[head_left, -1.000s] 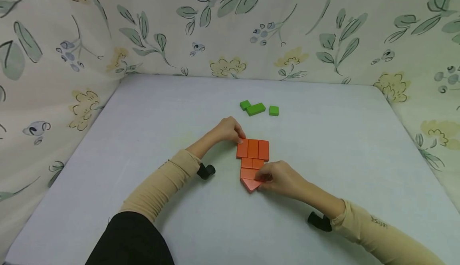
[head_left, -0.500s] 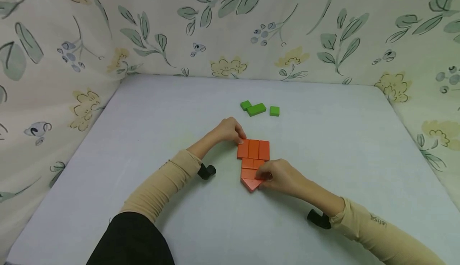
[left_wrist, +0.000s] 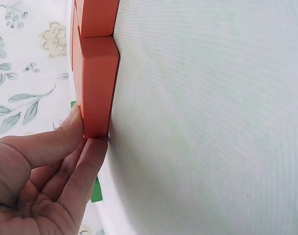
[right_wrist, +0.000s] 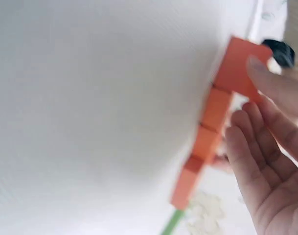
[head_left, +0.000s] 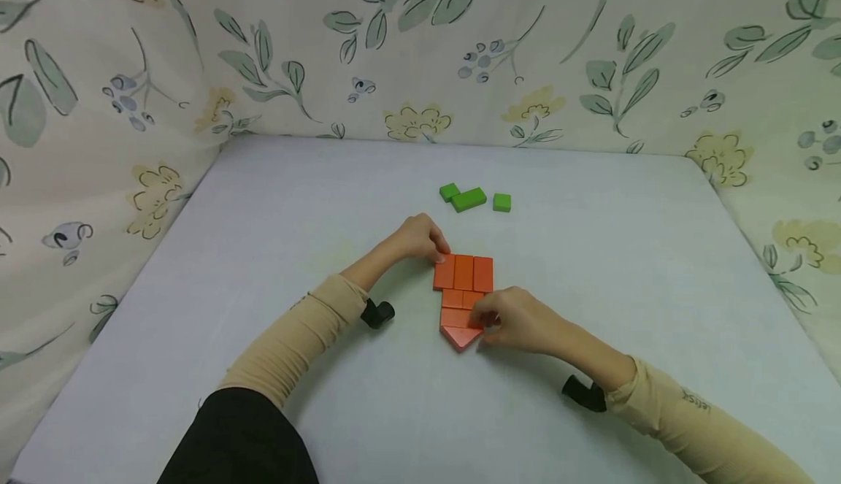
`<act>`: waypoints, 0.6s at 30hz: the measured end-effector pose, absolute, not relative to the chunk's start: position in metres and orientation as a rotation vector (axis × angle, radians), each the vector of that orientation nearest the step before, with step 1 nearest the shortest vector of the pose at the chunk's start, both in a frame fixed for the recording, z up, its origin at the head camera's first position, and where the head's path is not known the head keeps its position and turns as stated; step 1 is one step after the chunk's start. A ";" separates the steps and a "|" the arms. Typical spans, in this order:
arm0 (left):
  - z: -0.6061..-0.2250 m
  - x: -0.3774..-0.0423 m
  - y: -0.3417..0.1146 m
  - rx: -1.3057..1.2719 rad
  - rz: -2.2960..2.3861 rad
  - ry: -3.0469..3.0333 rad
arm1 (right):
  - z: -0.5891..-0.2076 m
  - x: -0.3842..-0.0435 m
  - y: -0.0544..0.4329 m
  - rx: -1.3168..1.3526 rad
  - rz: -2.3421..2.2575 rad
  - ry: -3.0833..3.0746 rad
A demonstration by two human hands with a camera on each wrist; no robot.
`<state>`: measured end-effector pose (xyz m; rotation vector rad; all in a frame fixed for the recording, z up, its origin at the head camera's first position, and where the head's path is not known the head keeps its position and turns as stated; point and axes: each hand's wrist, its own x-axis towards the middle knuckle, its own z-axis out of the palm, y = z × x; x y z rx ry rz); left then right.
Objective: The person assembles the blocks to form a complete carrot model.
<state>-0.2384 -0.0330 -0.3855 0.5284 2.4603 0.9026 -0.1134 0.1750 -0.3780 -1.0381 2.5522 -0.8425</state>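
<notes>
Flat orange blocks lie joined in a column on the white table. Three upright rectangular blocks point(head_left: 463, 274) form the far row, then two small square ones, a wide rectangular one and a triangular block point(head_left: 461, 336) pointing toward me. My left hand point(head_left: 417, 237) pinches the far left corner of the leftmost rectangular block point(left_wrist: 96, 93), thumb at its upper edge and a finger against its end. My right hand point(head_left: 515, 323) is at the near right side, fingertips by the wide and triangular blocks, fingers loosely bent. The right wrist view is blurred; there its thumb overlaps an orange block point(right_wrist: 237, 68).
Beyond the left hand lie three green blocks: a small square one point(head_left: 450, 192), a longer one point(head_left: 469, 200) and another square one point(head_left: 502, 202). Floral cloth point(head_left: 420, 53) hangs behind and beside the white table point(head_left: 624, 265). Black wrist cameras point(head_left: 377, 314) sit under both sleeves.
My right hand has shifted slightly right, baring the right corner of the triangular block. The left hand holds its place, and the orange arrangement looks the same.
</notes>
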 end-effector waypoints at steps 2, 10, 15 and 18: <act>-0.385 -0.239 -0.033 0.523 0.902 2.458 | -0.370 -0.119 0.177 -1.035 -0.837 2.509; -0.387 -0.240 -0.032 0.492 0.903 2.462 | -0.340 -0.178 0.189 -0.890 -0.922 2.537; -0.388 -0.239 -0.031 0.475 0.923 2.463 | -0.349 -0.231 0.190 -0.689 -0.858 2.705; -0.389 -0.238 -0.031 0.464 0.942 2.467 | -0.358 -0.257 0.188 -0.613 -0.752 2.797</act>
